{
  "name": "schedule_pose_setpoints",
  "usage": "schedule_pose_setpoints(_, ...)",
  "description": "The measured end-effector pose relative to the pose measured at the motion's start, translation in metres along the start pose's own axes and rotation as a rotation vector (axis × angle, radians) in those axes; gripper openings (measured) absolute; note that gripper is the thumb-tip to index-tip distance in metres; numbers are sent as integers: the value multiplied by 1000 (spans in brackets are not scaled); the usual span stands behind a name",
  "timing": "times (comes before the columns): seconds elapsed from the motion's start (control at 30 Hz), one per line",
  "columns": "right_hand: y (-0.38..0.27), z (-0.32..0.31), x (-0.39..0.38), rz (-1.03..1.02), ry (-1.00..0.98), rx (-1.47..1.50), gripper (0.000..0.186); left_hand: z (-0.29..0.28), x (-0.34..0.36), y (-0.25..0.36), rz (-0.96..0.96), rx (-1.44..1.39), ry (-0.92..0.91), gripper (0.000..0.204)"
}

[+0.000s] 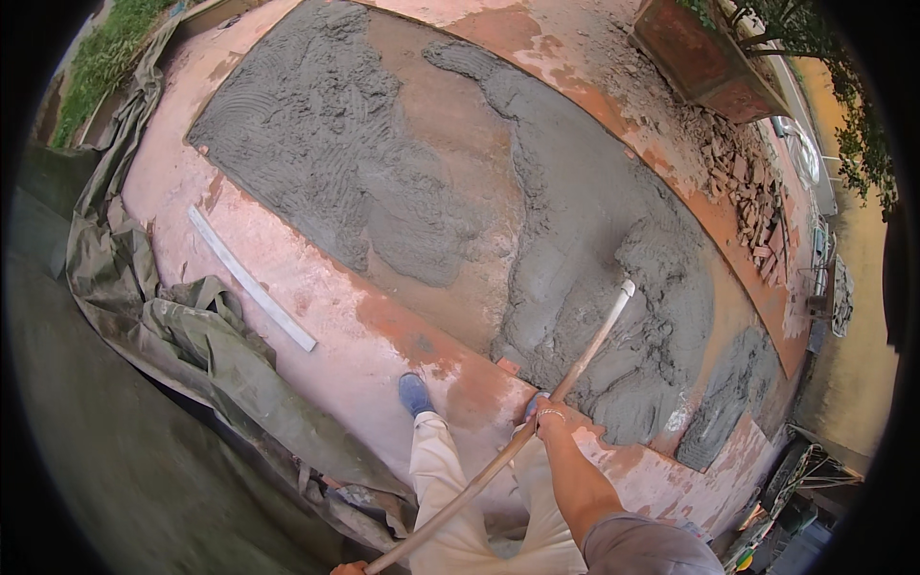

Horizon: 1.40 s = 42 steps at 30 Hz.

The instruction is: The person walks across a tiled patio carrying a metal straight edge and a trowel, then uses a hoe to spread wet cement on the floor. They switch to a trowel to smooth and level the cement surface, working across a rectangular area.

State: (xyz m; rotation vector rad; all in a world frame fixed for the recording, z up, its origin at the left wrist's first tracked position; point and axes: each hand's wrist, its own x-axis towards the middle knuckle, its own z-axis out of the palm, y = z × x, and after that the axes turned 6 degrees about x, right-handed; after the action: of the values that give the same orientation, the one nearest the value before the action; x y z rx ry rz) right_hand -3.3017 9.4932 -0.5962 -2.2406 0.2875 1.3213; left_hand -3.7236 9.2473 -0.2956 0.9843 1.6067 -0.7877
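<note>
While right hand grips wooden handle, left hand, mostly cut off, meets it, grip unclear.

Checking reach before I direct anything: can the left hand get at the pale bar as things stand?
Probably not: the left hand is on the pole, and the pale bar lies on the paving ahead, seemingly out of reach without stooping. Nothing covers it, though.

Tarpaulin left, cement ahead, rubble right
</note>
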Motion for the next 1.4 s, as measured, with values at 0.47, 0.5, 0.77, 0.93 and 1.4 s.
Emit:
schedule_pose_setpoints(0.47,-35,327,-164,-277,-398,-227,34,-101,12,-59,-24,-452,202,40)
schedule_pose_setpoints(0.5,-44,344,-180,-236,-495,-171,31,-105,26,-59,-13,-405,257,38)
schedule_pose_setpoints(0.77,-19,350,-272,-369,-357,-396,33,-119,65,-83,-16,-463,326,37)
schedule_pose_setpoints(0.93,-55,354,-241,-848,-245,-758,39,-113,59,-55,121,-914,-265,38)
schedule_pose_setpoints(1.4,51,171,-177,212,-204,423,23,-137,-83,-220,-163,122,185,42)
